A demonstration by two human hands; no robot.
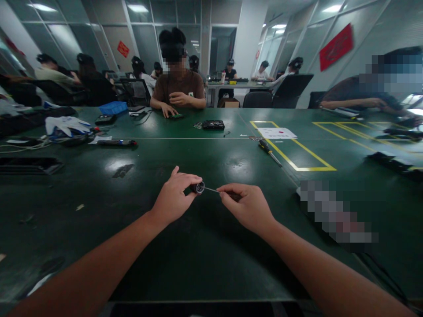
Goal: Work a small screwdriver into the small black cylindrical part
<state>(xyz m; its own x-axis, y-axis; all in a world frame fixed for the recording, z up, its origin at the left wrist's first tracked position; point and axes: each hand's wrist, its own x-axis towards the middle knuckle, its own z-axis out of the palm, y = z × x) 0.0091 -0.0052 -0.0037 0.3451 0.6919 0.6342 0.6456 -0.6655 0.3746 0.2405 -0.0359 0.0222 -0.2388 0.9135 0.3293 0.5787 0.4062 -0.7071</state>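
Over the bench (211, 255), fingers of the left hand (173, 197) clamp a dark round part (199, 188), its open end facing the leftward-pointing thin rod (212, 189) pinched in fingers of the right hand (249, 206).

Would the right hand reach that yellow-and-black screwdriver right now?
Probably, by stretching forward: nothing seems to lie between the right hand and the yellow-and-black screwdriver. But that hand holds a thin-shafted tool, which likely must go down first.

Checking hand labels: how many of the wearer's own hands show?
2: left hand holding the dark round part, right hand gripping the thin-shafted tool. Some fingers are hidden.
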